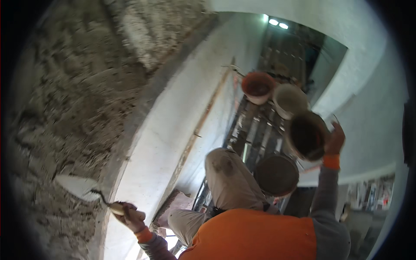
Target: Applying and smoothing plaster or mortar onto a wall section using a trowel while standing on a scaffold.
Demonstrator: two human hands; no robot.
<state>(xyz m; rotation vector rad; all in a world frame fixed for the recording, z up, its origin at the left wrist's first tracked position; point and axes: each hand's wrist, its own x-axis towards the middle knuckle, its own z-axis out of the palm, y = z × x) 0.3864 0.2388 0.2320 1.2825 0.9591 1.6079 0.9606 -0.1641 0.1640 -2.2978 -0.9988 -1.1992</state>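
Note:
My left hand (pixel 129 217) is wrapped around the wooden handle of a trowel (pixel 77 187). The pointed blade lies flat against, or very close to, the rough grey mortar wall (pixel 78 108) on the left. On the other side, my right hand (pixel 335 139) grips the rim of a dark-lined bucket (pixel 294 146), which is tipped so that its mouth faces me. Its inside is too dark to make out the contents. Just below that bucket stands another bucket (pixel 297 183), filled with grey mortar.
Beyond the held bucket are a pale bucket (pixel 284 113) and a reddish bucket (pixel 258 99) on the slatted plank platform (pixel 255 134). A smooth white wall band (pixel 164 112) with a rusty pole (pixel 203 121) runs beside my legs. A curved pale wall (pixel 368 117) closes the right side.

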